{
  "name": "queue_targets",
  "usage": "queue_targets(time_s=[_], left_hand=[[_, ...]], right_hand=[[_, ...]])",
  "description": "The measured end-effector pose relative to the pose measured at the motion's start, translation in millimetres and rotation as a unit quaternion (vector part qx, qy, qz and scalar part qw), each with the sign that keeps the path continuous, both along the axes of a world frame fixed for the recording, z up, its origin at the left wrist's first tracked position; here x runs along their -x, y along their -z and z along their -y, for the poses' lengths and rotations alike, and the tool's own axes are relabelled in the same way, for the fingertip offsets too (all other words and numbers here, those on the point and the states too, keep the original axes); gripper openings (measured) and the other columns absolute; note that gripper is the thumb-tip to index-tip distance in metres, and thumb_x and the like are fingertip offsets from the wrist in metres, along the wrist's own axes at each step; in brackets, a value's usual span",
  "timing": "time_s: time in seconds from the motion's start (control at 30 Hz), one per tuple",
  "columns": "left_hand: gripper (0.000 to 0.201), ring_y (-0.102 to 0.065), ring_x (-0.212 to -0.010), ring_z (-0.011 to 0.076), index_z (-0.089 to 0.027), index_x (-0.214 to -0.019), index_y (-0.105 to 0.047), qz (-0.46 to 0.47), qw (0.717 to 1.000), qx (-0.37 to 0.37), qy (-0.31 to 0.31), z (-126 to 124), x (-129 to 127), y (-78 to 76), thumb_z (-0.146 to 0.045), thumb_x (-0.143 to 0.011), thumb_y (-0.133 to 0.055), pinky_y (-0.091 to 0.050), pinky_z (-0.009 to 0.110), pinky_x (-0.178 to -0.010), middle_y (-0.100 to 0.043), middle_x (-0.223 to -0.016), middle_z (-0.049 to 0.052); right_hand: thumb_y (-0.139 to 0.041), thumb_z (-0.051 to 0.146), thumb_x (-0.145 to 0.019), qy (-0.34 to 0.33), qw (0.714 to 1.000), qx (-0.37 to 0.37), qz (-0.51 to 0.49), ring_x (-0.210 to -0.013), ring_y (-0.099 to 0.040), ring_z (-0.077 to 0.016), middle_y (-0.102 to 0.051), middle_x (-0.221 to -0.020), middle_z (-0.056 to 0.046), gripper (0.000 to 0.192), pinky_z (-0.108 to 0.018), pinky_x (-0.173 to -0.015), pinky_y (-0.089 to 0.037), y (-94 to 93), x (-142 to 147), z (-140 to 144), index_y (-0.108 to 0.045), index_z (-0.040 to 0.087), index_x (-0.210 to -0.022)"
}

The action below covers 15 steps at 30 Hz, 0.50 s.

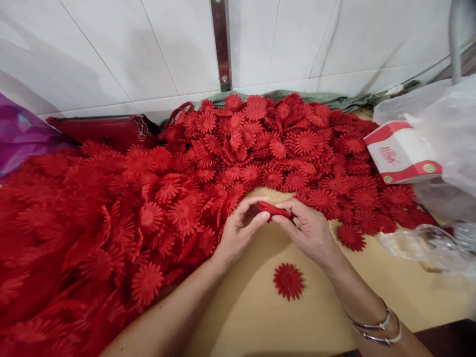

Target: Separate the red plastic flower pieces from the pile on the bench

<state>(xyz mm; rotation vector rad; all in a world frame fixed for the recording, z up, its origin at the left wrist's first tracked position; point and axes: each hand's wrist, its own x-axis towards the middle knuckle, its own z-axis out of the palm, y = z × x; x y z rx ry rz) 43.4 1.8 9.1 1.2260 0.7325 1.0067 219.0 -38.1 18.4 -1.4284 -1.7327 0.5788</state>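
- The left hand [238, 230] and the right hand [310, 230] meet over the table [245, 312]. Both pinch one small red piece [274, 210] between thumb and fingertips.
- The fingers are closed snugly on it, the left at one end and the right at the other. The piece looks folded or bunched up, so its shape is hard to tell.
- It looks like the hands are working on this one piece, maybe pulling it open or pressing it. That is my guess.
- The next move would need a soft pull with the fingertips, so the thin petals do not rip.
- Just below the hands, one flat red flower [288, 281] lies alone on the bare table.
- All around, a big heap of red flowers [260, 144] covers the table up to the white wall [111, 49].
- At the far left lies a dark red bag [107, 129]. A red and white box [401, 152] sits at the right, beside clear plastic bags [446, 129].
- Silver bangles [379, 329] ring the right wrist.
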Motion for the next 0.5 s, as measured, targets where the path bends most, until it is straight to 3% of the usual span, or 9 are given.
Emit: queue_targets(time_s=[0.1, 0.3, 0.43, 0.5], left_hand=[[0.039, -0.068, -0.101, 0.0198, -0.023, -0.122, -0.067, 0.019, 1.000, 0.020, -0.009, -1, -1, -1.6, -0.040, -0.087, -0.074, -0.051, 0.031, -0.096, -0.074, -0.108, 0.004], [0.032, -0.064, -0.117, 0.0212, -0.022, -0.113, -0.073, 0.060, 0.994, 0.094, -0.012, -9, 0, 10.1, -0.043, -0.089, -0.072, -0.043, 0.034, -0.109, -0.074, -0.114, 0.005], [0.030, -0.067, -0.103, 0.0195, -0.020, -0.102, -0.077, 0.070, 0.991, 0.114, 0.030, -12, 2, 17.3, -0.045, -0.087, -0.074, -0.046, 0.032, -0.103, -0.076, -0.103, 0.005], [0.028, -0.067, -0.093, 0.0174, -0.018, -0.098, -0.077, 0.061, 0.991, 0.106, 0.051, -13, 3, 17.8, -0.044, -0.088, -0.074, -0.048, 0.029, -0.096, -0.076, -0.096, 0.005]], right_hand=[[-0.056, 0.044, -0.098, 0.013, 0.999, 0.034, -0.030, -0.094, -0.072, -0.0207, -0.075, -0.105, -0.006, 0.026, -0.030, -0.078, -0.057, -1.0, 4, 1, -0.063, 0.023, -0.113], [-0.053, 0.043, -0.100, -0.032, 0.995, 0.060, -0.072, -0.100, -0.068, -0.0178, -0.069, -0.118, -0.007, 0.041, -0.031, -0.090, -0.054, -2.2, 0, 3, -0.053, 0.024, -0.137], [-0.072, 0.049, -0.088, -0.018, 0.999, 0.026, -0.045, -0.089, -0.064, -0.0181, -0.065, -0.101, -0.003, 0.061, -0.033, -0.089, -0.056, -3.8, -8, -1, -0.055, 0.027, -0.141], [-0.075, 0.051, -0.084, -0.015, 0.999, 0.003, -0.037, -0.093, -0.064, -0.0196, -0.063, -0.104, -0.005, 0.067, -0.035, -0.091, -0.056, -4.1, -10, -2, -0.055, 0.029, -0.144]])
